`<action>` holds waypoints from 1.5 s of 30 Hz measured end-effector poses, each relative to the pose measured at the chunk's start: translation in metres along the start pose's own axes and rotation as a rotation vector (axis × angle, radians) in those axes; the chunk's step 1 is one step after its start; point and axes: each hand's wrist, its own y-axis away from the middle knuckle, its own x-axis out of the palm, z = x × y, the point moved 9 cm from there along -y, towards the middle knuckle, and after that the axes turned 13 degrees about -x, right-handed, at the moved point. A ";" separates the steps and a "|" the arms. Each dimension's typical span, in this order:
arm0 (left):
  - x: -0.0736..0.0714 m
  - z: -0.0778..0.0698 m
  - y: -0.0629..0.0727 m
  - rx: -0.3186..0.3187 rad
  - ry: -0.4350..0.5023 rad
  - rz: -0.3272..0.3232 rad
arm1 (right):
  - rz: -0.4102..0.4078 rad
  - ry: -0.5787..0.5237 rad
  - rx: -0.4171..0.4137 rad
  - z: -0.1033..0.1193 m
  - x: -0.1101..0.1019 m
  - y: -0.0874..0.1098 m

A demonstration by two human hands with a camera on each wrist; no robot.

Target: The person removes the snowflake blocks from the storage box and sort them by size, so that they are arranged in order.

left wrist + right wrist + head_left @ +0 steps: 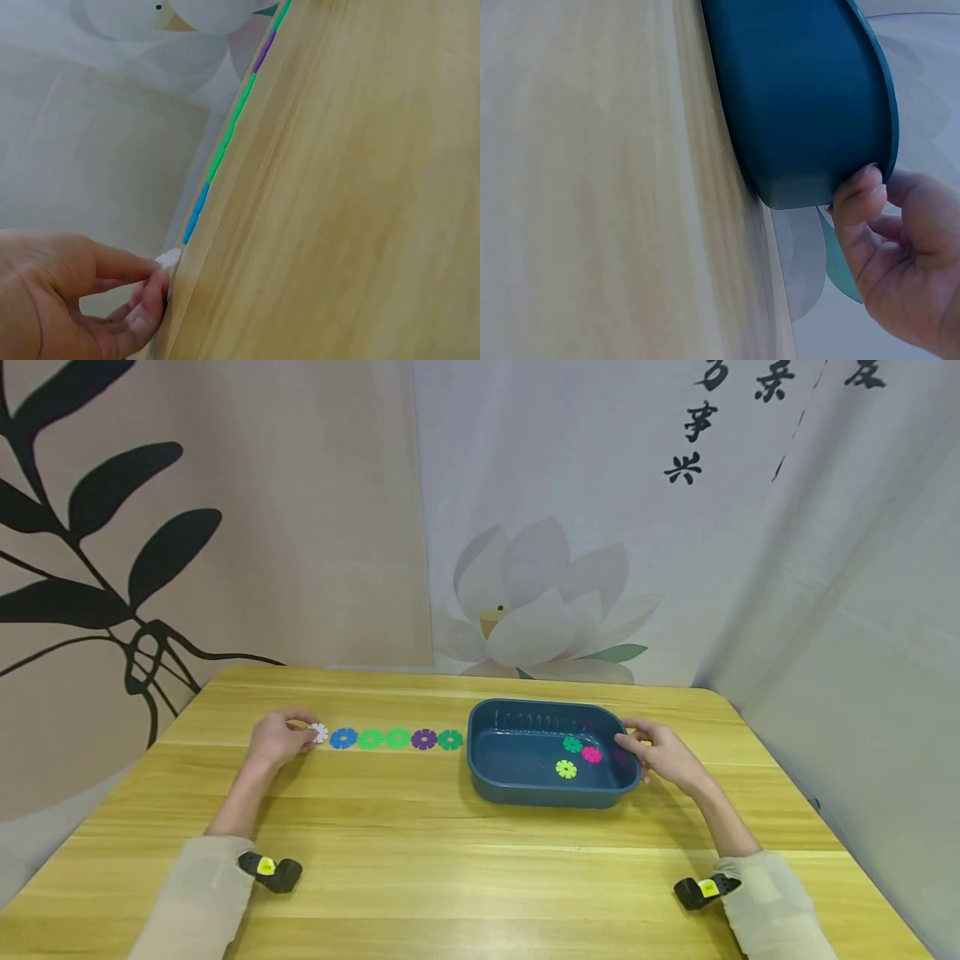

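My left hand [276, 740] pinches a white notched plastic disc [320, 732] between thumb and fingertips, at the left end of a row of flat discs. Rightward from it lie a blue disc [343, 738], two light green discs [384, 739], a purple disc [423, 739] and a darker green disc [450, 740]. In the left wrist view the white disc [169, 259] is close to the blue one. My right hand [666, 757] grips the right end of a dark blue plastic basin [551, 795] by its rim. Inside lie a green disc [572, 745], a pink disc [592, 755] and a yellow disc [566, 769].
Both hands work over a wooden table [450, 877]. The basin stands at the right end of the disc row. Behind the table hangs a curtain [337, 527] with printed leaves and a lotus. Each sleeve carries a small black wrist camera [279, 874].
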 end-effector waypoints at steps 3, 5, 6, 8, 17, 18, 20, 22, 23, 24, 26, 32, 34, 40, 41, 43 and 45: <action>0.001 0.000 0.000 0.005 -0.024 0.004 | -0.002 0.005 -0.001 0.000 0.000 0.000; 0.001 0.000 0.000 0.006 -0.036 0.009 | -0.001 0.008 -0.004 0.000 0.000 0.000; 0.002 0.000 0.000 0.005 -0.038 0.016 | 0.000 0.008 -0.004 0.000 0.000 0.000; 0.002 0.001 0.000 -0.001 -0.045 0.025 | 0.000 0.009 -0.003 -0.001 0.000 0.000; -0.001 0.004 0.000 -0.018 -0.080 0.034 | -0.005 0.004 0.004 -0.004 0.001 -0.002; -0.001 0.004 0.001 -0.019 -0.080 0.035 | -0.005 0.003 0.003 -0.004 0.001 -0.002; -0.002 0.003 0.001 -0.018 -0.078 0.031 | -0.003 0.004 0.001 -0.004 0.001 -0.002; -0.002 0.000 0.002 -0.012 -0.076 0.027 | -0.002 0.005 -0.001 -0.005 0.001 -0.002; -0.002 -0.002 0.002 -0.006 -0.072 0.025 | -0.002 0.005 -0.002 -0.005 0.001 -0.002; -0.001 -0.004 0.003 0.002 -0.067 0.026 | -0.002 0.006 -0.002 -0.004 0.001 -0.002; 0.002 -0.010 0.005 0.017 -0.059 0.034 | -0.001 0.006 -0.003 -0.004 0.001 -0.002; 0.014 -0.031 0.016 0.080 -0.043 0.066 | -0.001 0.007 -0.006 -0.004 0.001 -0.002; 0.018 -0.038 0.020 0.104 -0.036 0.073 | -0.001 0.008 -0.009 -0.004 0.001 -0.003; 0.032 -0.058 0.033 0.182 -0.025 0.095 | -0.001 0.004 -0.012 -0.004 0.001 -0.003; 0.035 -0.061 0.035 0.196 -0.019 0.099 | 0.000 0.002 -0.011 -0.004 0.001 -0.003; 0.040 -0.069 0.038 0.222 -0.006 0.106 | 0.001 0.001 -0.010 -0.004 0.001 -0.003; 0.046 -0.077 0.041 0.245 0.003 0.102 | 0.001 0.002 -0.011 -0.004 0.001 -0.003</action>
